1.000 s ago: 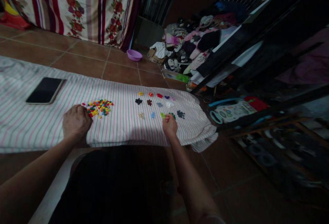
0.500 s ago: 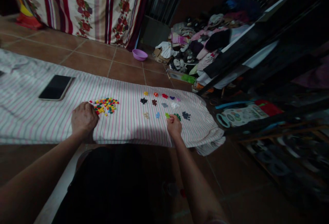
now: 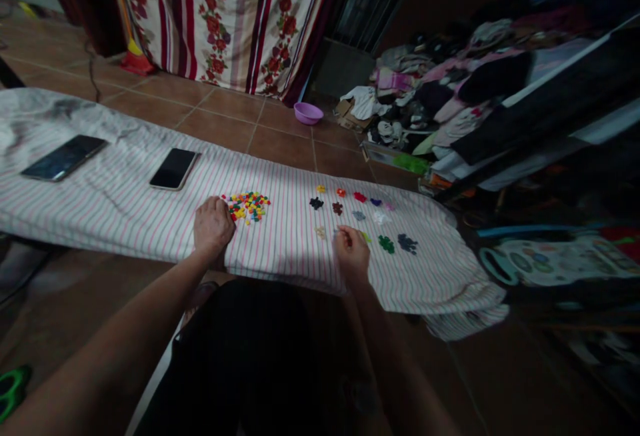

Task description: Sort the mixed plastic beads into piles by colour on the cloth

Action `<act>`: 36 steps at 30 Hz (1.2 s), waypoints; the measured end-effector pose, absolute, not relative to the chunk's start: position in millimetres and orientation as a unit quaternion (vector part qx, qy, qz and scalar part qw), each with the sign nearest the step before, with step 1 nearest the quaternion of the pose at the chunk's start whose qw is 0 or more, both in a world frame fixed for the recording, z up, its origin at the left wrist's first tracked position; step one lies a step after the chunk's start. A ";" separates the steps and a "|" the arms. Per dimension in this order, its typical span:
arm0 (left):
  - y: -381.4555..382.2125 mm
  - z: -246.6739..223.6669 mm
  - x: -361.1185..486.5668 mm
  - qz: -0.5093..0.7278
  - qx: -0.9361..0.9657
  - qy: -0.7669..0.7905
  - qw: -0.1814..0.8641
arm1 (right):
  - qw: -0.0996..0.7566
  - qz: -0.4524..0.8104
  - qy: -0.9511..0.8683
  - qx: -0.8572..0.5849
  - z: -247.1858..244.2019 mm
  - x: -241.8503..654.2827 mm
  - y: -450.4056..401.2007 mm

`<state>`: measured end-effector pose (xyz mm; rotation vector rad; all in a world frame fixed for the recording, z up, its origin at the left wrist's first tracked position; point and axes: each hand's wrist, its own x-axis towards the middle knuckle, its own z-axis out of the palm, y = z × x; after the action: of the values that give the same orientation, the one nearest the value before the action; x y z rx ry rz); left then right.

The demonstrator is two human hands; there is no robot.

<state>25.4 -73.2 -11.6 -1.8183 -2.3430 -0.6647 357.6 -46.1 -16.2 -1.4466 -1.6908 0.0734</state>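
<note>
On the striped cloth [image 3: 285, 249], a mixed heap of small coloured pieces [image 3: 249, 207] lies right beside my left hand [image 3: 214, 223], which rests with its fingers curled; anything under them is hidden. My right hand [image 3: 353, 249] is closed in a pinch above the cloth, and what it may hold is too small to make out. It partly covers a light green pile [image 3: 366, 237]. Around it are single-colour piles: beige [image 3: 320, 231], black [image 3: 316, 203], brown [image 3: 337, 209], grey [image 3: 359, 215], white [image 3: 382, 218], dark green [image 3: 386, 244] and dark grey [image 3: 407, 243].
Two dark-screened devices, a phone [image 3: 175, 169] and a larger one [image 3: 65, 157], lie on the cloth at the left. Yellow, orange, red, purple and pink piles form the far row. A purple basin [image 3: 309, 113] and heaped clothes stand on the floor beyond.
The view has swung left, so the scene sits further right. My right hand has shifted left from the light green pile and now covers the light blue one. My left hand stays beside the heap.
</note>
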 end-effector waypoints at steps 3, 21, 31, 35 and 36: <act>-72.2 -13.4 24.4 -0.219 -0.597 -0.770 0.048 | 0.432 0.074 -0.729 -0.526 -15.3 321.5 -48.2; -73.2 -12.6 25.2 -0.253 -0.595 -0.762 0.031 | 0.300 0.131 -0.809 -0.489 -26.6 215.9 -26.5; -72.4 -15.2 24.6 -0.240 -0.596 -0.765 0.044 | 0.271 0.141 -0.787 -0.536 -28.6 190.9 -14.5; -73.4 -12.8 25.3 -0.252 -0.595 -0.762 0.033 | 0.277 0.144 -0.787 -0.532 -30.7 193.1 -14.7; -73.5 -12.7 25.3 -0.254 -0.595 -0.762 0.033 | 0.278 0.145 -0.789 -0.529 -30.9 193.8 -15.1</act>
<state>25.3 -73.5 -12.7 -1.8323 -2.3434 -0.7808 193.8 -15.1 -30.9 -1.4198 -2.1164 0.3886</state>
